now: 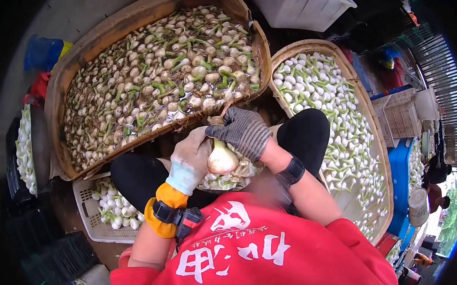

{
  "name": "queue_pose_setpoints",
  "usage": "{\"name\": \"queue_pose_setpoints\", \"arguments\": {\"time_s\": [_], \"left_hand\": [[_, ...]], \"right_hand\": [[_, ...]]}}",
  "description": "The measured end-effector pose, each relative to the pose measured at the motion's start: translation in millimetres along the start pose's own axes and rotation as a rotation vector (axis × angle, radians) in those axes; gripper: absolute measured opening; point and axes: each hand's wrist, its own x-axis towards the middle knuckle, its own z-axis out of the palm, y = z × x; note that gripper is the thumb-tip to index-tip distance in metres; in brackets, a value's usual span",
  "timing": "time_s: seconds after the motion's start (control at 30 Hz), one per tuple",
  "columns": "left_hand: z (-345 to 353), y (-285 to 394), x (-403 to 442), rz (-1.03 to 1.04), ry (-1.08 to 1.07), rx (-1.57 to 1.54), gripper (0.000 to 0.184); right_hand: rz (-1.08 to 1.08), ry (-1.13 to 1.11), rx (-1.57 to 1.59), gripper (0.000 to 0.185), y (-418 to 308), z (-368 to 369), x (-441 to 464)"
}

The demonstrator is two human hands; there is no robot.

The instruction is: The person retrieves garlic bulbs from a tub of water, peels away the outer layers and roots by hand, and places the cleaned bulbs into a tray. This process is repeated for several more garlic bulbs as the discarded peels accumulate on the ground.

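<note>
A large white onion point(222, 158) with a short green stem is between my two hands, above my lap. My left hand point(191, 153), in a pale glove with an orange cuff, is closed at the onion's left side and top. Curled over the stem end is my right hand point(245, 132), in a grey striped glove; the fingers hide whether a tool is also in it. Brown dry strands point(217, 120) stick out by the right fingertips. Below the onion lies a pile of peelings point(229, 181) between my legs.
A big brown tub point(56, 112) of unpeeled onions in water stands ahead on the left. Peeled onions fill a second tub point(381, 200) on the right. A white crate point(90, 223) with peeled onions is by my left knee. Another white crate point(300, 10) stands at the back.
</note>
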Motion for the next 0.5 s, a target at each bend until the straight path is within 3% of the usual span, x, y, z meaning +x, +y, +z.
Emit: {"name": "queue_pose_setpoints", "arguments": {"time_s": [0.1,0.17,0.2,0.27,0.3,0.33,0.37,0.43,0.5], "left_hand": [[-2,-9,0,0.17,0.023,-0.025,0.023],[-3,-3,-4,-0.376,-0.032,-0.624,0.018],[-12,8,-2,-0.488,-0.109,-0.765,0.017],[-7,13,-5,-0.494,-0.095,-0.753,0.018],[-4,15,-6,-0.503,-0.08,-0.74,0.018],[-3,16,-7,-0.514,-0.075,-0.675,0.018],[-1,17,-8,-0.519,-0.083,-0.678,0.018],[-2,23,-6,-0.559,-0.062,-0.697,0.02],[-4,22,-6,-0.503,0.047,-0.764,0.021]], "right_hand": [[0.02,-0.079,0.054,0.044,0,-11,-3],[-0.238,-0.196,0.445,0.026,22,-8,-6],[-0.661,0.12,0.237,0.024,32,4,-4],[-0.661,0.066,0.337,0.027,41,2,-10],[-0.659,0.012,0.44,0.03,27,-8,-12],[0.007,-0.242,0.516,0.035,9,-14,-16],[-0.218,-0.203,0.315,0.04,17,-4,-13],[-0.281,-0.146,0.144,0.035,33,-4,-16],[-0.724,0.078,-0.189,0.031,53,-13,-9]]}}
